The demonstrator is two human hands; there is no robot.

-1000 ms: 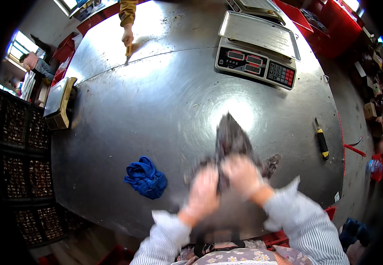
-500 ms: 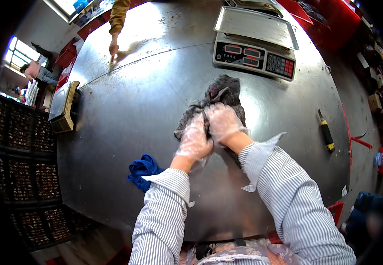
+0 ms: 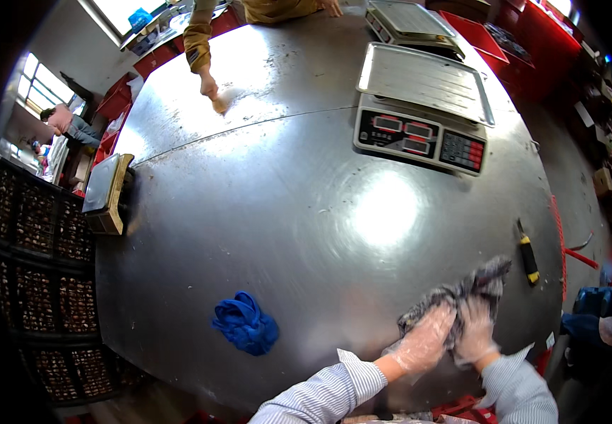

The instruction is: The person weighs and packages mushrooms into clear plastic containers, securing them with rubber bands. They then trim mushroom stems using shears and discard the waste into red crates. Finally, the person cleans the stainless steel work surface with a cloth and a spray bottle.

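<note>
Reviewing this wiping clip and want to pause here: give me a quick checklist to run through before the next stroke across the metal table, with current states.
1. Both hands on the cloth: ok, left hand and right hand press the grey rag.
2. Thin clear gloves on both hands: ok.
3. Yellow-handled tool clear of the rag: not ok, it lies just beside it.
4. Blue cloth out of the way: ok, apart to the left.
5. Scale clear: ok, far side.
6. Table wiped clean: cannot tell, glare.
</note>
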